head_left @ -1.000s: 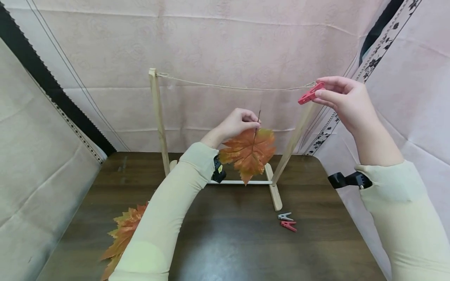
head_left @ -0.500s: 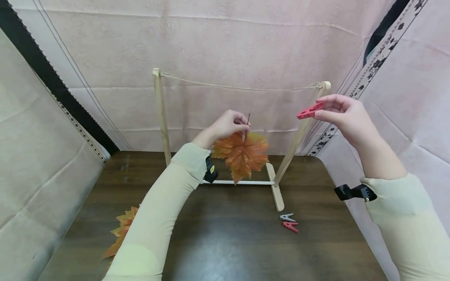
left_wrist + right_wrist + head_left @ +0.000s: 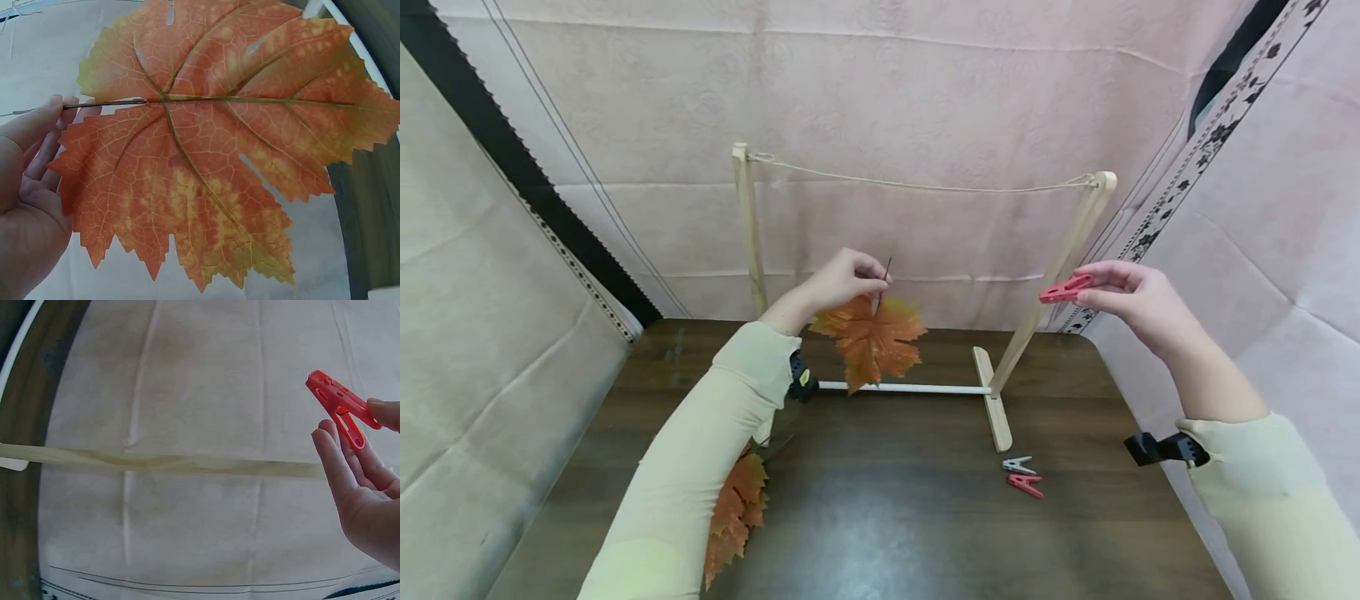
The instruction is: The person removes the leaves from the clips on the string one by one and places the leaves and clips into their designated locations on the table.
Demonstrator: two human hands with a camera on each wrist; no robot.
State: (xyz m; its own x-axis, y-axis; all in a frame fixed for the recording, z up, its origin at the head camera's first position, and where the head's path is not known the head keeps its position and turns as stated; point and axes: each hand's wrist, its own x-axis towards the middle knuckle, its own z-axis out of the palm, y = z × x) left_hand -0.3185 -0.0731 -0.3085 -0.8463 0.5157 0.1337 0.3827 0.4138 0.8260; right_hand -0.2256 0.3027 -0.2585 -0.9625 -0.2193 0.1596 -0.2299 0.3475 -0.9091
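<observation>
My left hand point(image 3: 842, 282) pinches the thin stem of an orange artificial maple leaf point(image 3: 877, 340) between thumb and fingers. The leaf hangs down below the fingertips, and in the left wrist view its veined face point(image 3: 200, 137) spreads wide. My right hand point(image 3: 1138, 302) holds a red clothespin point(image 3: 1064, 289) by one end, between thumb and fingers; the right wrist view has the same clothespin point(image 3: 340, 406) against the thumb. Behind both hands, a string point(image 3: 917, 185) runs between two wooden posts, with nothing clipped on it. The leaf is below the string.
The wooden stand's right post point(image 3: 1052, 267) rises from a foot point(image 3: 994, 400), joined by a white bar point(image 3: 925, 388). A grey clothespin point(image 3: 1018, 465) and another red clothespin point(image 3: 1025, 485) lie on the dark table point(image 3: 880, 517). More leaves point(image 3: 736, 512) lie partly behind the left sleeve.
My left hand has moved left with the leaf, away from the right post. My right hand has come down from the string's right end, still holding the red clothespin.
</observation>
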